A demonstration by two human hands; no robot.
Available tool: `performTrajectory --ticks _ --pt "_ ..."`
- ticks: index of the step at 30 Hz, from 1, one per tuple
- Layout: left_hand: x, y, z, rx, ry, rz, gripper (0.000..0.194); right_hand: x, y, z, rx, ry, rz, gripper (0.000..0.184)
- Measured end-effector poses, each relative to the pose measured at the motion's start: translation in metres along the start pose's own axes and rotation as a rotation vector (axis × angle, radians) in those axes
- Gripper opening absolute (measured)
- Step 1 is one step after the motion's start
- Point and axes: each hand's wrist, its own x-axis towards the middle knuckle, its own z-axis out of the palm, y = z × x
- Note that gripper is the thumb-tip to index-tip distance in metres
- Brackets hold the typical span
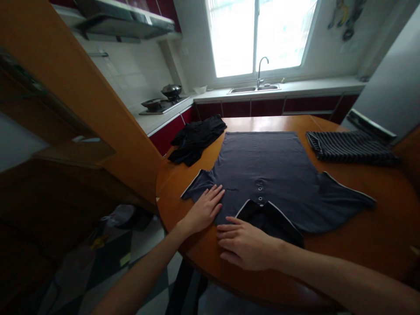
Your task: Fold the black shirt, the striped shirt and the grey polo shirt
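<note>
And here's the grey shirt [272, 162], spread across the worktop [370, 232]! Left hand [204, 209] flat on its shoulder, right hand [246, 243] beside the collar [275, 218], both grips apart, fingers outstretched.

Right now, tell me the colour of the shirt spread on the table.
The shirt is dark bluish grey; it shows best in the head view.

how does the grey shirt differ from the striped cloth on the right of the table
The grey shirt is mostly plain with white edging, while the striped cloth is dark with light stripes. The grey shirt lies spread out, sleeves wide; the striped cloth looks folded. The left hand rests on the grey shirt, but no hand touches the striped cloth. Both lie on the table.
</note>
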Motion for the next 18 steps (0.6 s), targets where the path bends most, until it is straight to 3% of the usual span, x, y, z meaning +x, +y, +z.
performTrajectory --ticks 3,6,8,11,15,18 --pt "-0.002 -0.006 -0.002 0.071 -0.108 0.033 0.058 -0.006 -0.005 -0.009 0.076 0.065 -0.039 0.023" --pt "-0.006 -0.016 -0.006 0.12 -0.147 0.078 0.069 -0.026 -0.002 -0.026 0.102 0.226 0.001 0.023" --pt "-0.008 -0.021 -0.006 0.132 -0.138 0.112 0.075 -0.051 0.007 -0.041 0.094 0.359 0.076 0.023" --pt "-0.003 -0.02 -0.007 0.091 -0.023 0.143 0.072 -0.102 0.027 -0.064 0.028 0.564 0.291 0.021" --pt "0.017 0.02 -0.017 -0.017 0.148 0.207 0.055 -0.171 0.045 -0.078 -0.096 0.636 0.52 0.017" --pt "0.036 0.071 -0.026 -0.1 0.127 0.341 0.033 -0.199 0.046 -0.072 -0.131 0.562 0.555 0.016"
